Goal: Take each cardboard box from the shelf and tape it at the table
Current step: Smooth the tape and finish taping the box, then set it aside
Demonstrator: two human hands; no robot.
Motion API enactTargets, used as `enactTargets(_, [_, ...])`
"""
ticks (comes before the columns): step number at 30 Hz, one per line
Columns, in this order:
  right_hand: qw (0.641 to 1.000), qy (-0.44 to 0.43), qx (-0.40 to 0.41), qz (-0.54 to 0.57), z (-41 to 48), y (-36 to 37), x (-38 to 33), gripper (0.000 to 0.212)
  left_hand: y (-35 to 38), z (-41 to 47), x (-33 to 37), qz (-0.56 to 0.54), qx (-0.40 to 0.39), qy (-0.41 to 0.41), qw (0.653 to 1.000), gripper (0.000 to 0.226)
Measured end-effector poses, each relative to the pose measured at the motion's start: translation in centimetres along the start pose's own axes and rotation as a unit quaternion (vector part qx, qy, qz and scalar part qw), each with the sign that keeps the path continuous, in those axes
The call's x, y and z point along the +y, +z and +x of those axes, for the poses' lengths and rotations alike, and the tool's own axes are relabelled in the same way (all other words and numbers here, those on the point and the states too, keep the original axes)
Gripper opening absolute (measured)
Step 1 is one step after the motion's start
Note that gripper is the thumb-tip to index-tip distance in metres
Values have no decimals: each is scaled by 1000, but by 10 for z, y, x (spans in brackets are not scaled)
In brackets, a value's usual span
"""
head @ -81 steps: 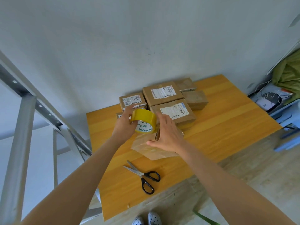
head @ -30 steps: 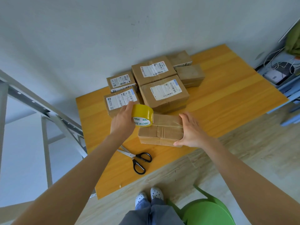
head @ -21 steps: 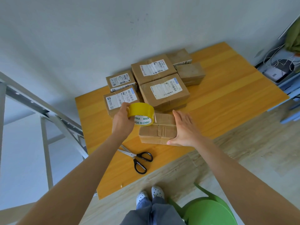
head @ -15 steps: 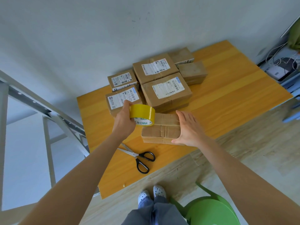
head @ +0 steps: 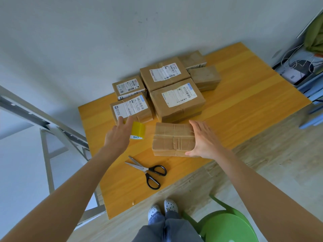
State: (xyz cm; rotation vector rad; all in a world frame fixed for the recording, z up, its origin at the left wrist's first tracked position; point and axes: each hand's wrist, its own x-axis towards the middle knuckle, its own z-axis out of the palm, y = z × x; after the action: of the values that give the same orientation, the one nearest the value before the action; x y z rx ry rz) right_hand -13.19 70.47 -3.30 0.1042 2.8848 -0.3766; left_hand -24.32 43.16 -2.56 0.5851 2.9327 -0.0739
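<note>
A plain taped cardboard box (head: pixel 172 139) lies near the front edge of the orange table (head: pixel 244 102). My right hand (head: pixel 203 140) rests flat against the box's right side, fingers straight and thumb at its front corner. My left hand (head: pixel 118 135) holds the yellow tape roll (head: pixel 138 132) low over the table, just left of the box and apart from it. Much of the roll is hidden behind this hand, which looks blurred.
Several labelled cardboard boxes (head: pixel 176 99) are grouped at the back of the table against the wall. Black-handled scissors (head: pixel 148 172) lie near the front edge. A grey metal shelf frame (head: pixel 45 123) stands at the left, a green stool (head: pixel 227 226) behind my legs, and a blue cart (head: pixel 300 72) at the right.
My left hand has carried the tape roll down and to the left, off the box's top toward the table. My right hand has stayed at the box's right side.
</note>
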Motion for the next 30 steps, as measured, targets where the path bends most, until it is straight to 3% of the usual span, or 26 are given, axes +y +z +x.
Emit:
enactTargets(16, [999, -15, -11, -32, -1, 5, 0, 130, 28, 13, 5, -38, -43, 8, 998, 55])
enactTargets(25, [991, -99, 17, -83, 18, 23, -47, 128, 32, 12, 1, -97, -54, -4, 994, 61])
enactTargets(30, [989, -122, 15, -86, 32, 22, -70, 123, 34, 12, -3, -157, -67, -21, 985, 51])
